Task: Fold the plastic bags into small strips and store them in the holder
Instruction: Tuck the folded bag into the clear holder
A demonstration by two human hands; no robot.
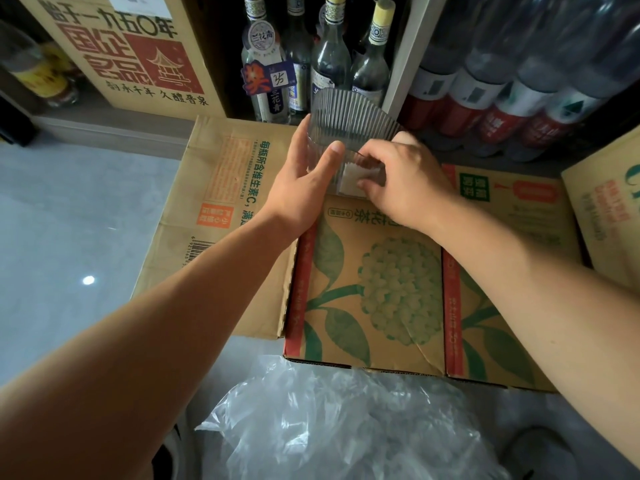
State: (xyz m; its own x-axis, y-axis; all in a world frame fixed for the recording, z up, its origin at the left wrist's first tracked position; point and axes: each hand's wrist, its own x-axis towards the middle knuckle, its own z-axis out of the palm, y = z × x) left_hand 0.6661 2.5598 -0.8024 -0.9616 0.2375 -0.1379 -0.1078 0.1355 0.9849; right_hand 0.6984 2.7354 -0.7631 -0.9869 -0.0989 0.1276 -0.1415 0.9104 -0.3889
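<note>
Held the ribbed clear holder (349,116) tilted above the far edge of the printed cardboard box (374,289); wrapped the left hand (301,178) round its left wall, thumb across the near side; curled the right hand (405,181) at the holder's near end, fingertips pinching a small white folded strip (353,181); could not tell whether inside the wall or just behind it. Judged the folded strip light, soft and slippery, likely to spring open if released; best pinched across the folds. Judged the holder stiff, its ribs aiding grip; possibly fragile, material not determined. Left a loose plastic bag (329,420), thin and crumpled, at the near edge; best taken by an edge and flattened.
</note>
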